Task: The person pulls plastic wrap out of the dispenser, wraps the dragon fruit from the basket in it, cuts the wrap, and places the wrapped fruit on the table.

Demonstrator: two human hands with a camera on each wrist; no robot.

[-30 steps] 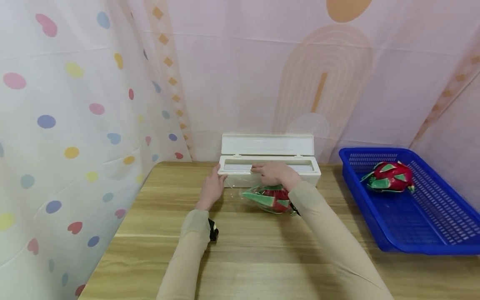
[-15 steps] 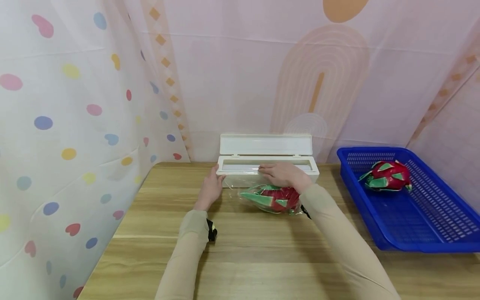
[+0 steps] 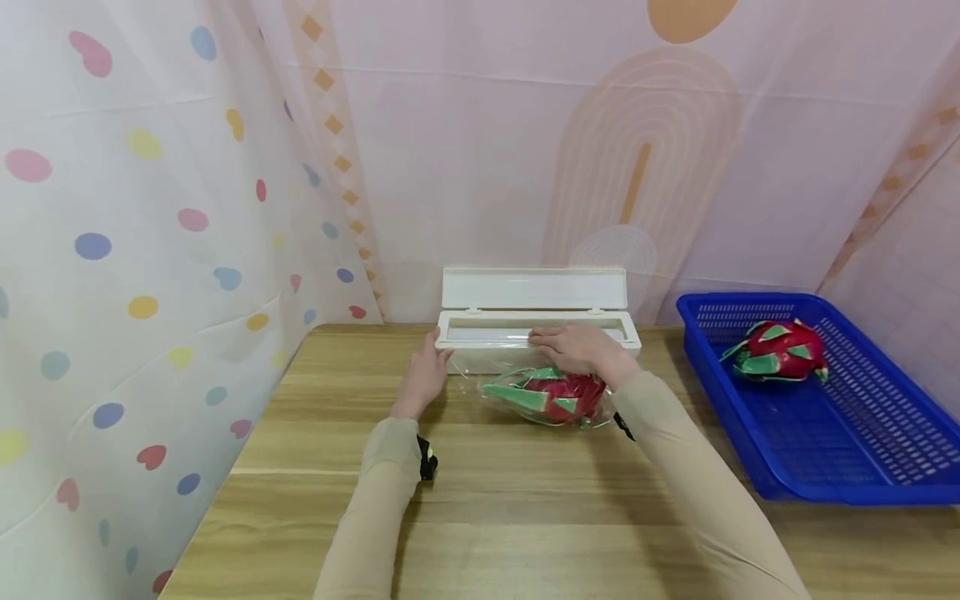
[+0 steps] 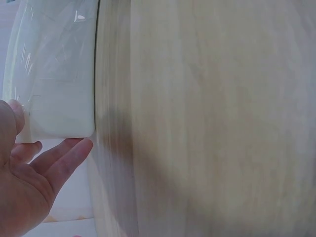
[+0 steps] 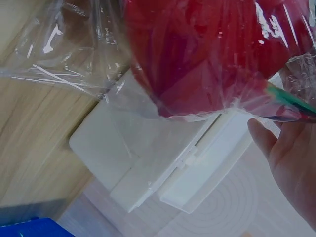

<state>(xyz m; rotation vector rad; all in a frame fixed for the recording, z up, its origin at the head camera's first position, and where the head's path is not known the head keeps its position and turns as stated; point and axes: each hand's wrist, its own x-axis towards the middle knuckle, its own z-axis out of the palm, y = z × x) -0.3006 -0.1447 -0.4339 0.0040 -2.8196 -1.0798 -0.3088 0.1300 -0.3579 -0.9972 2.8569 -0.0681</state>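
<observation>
Left hand [image 3: 423,377] pinches white box [image 3: 536,317] mid-frame; right hand [image 3: 581,348], fingers straight, not clamped, should press clear film [image 5: 74,54] down evenly.

My left hand [image 3: 422,379] grips the left end of the white box [image 3: 480,360], lid raised, at the back edge of the table [image 3: 525,525] | my right hand [image 3: 581,348] lies across the box's front rim | film-wrapped dragon fruit [image 3: 558,400] just before it | blue basket [image 3: 776,467]: second dragon fruit [image 3: 786,352], back left corner
</observation>
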